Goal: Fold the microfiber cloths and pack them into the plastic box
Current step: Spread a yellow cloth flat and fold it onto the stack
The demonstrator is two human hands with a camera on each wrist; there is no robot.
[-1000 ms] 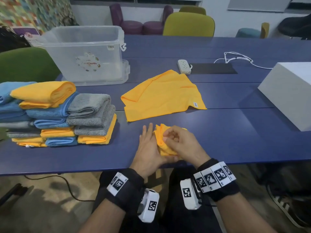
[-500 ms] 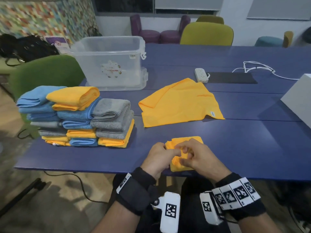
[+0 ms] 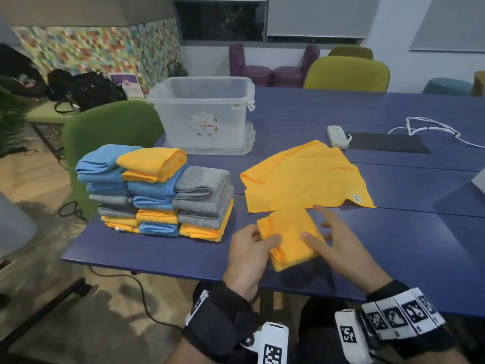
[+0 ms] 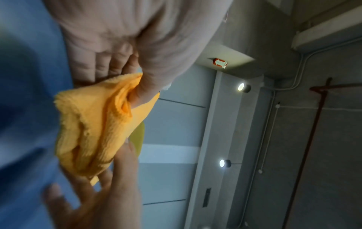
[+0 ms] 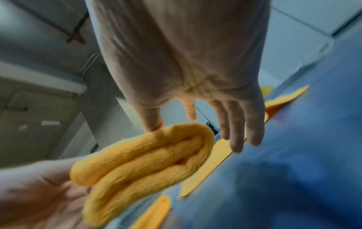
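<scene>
A folded orange cloth (image 3: 288,237) is held just above the near edge of the blue table (image 3: 393,245). My left hand (image 3: 256,241) grips its left side, thumb on top and fingers under it; the left wrist view shows the thumb pressed into the folded orange cloth (image 4: 94,124). My right hand (image 3: 325,237) has straight spread fingers, the thumb touching the folded orange cloth (image 5: 141,161). Behind it an unfolded orange cloth (image 3: 304,177) lies flat. The clear plastic box (image 3: 204,114) stands at the back left with nothing visible inside.
A stack of folded blue, grey and orange cloths (image 3: 157,193) sits on the table's left part. A white power strip (image 3: 337,136), a dark mat (image 3: 388,143) and a white cable (image 3: 430,127) lie further back. A green chair (image 3: 110,132) stands left of the table.
The folded cloth has been lifted and moved a little left and away. My left hand now grips it alone, and my right hand has opened its fingers. The head view has swung left.
</scene>
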